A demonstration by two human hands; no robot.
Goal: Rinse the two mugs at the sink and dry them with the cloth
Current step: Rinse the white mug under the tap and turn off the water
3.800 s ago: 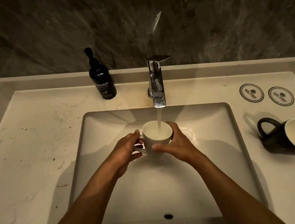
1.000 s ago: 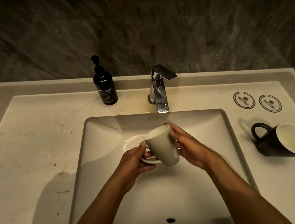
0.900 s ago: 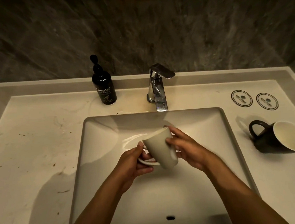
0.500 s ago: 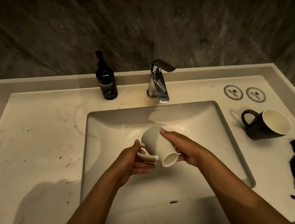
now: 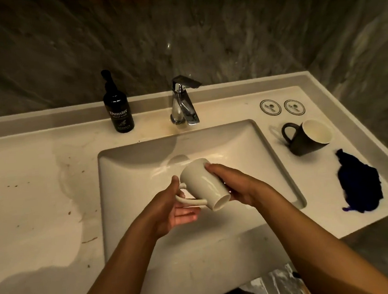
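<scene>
I hold a white mug (image 5: pixel 203 184) over the sink basin (image 5: pixel 125 175), tipped mouth-down and away from me, its base towards the camera. My left hand (image 5: pixel 172 209) grips its handle, thumb on top. My right hand (image 5: pixel 235 185) curls round the mug's right side. A black mug (image 5: pixel 304 140) with a white inside lies tilted on the counter to the right of the basin. In front of it lies a crumpled dark blue cloth (image 5: pixel 360 184). No water runs from the tap (image 5: pixel 183 101).
A black hand-wash bottle (image 5: pixel 118 106) stands behind the basin at the left. Two round coasters (image 5: pixel 282 107) lie at the back right. The counter's (image 5: pixel 29 194) left part shows specks and stains. A dark stone wall rises behind.
The water has stopped since the first frame. I have tipped the white mug from upright to mouth-down over the basin. The view has swung, bringing the blue cloth into sight.
</scene>
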